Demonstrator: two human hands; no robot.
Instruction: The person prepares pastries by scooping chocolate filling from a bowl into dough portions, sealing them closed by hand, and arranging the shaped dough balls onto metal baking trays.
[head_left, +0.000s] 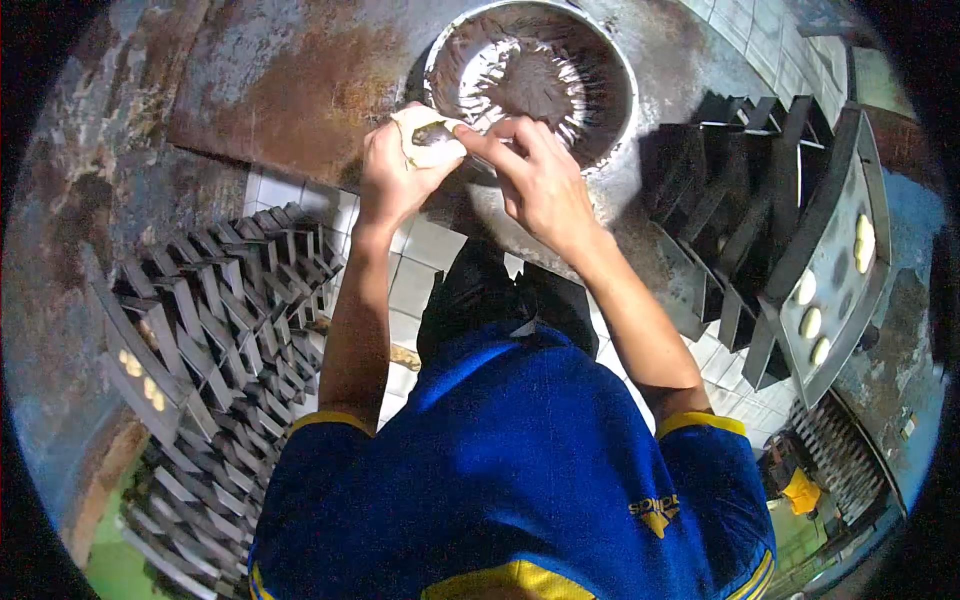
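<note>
My left hand (pixel 390 185) cups a flattened piece of pale dough (pixel 437 156), its fingers curled around the edge. Dark filling or a dark flat tool tip (pixel 432 133) shows in the middle of the dough; I cannot tell which. My right hand (pixel 545 185) is closed, with thumb and forefinger reaching to the dough's right edge. Whatever it may grip is hidden by the fingers. Just beyond both hands stands a round metal bowl (pixel 632 95), with brown paste (pixel 540 85) smeared on its bottom and walls.
The bowl rests on a worn, stained table (pixel 300 80). On the right are stacked dark metal trays (pixel 740 190); the outermost tray (pixel 845 285) carries several pale dough pieces (pixel 810 321). More trays (pixel 230 290) are stacked to the left, some dough pieces (pixel 140 378) on one.
</note>
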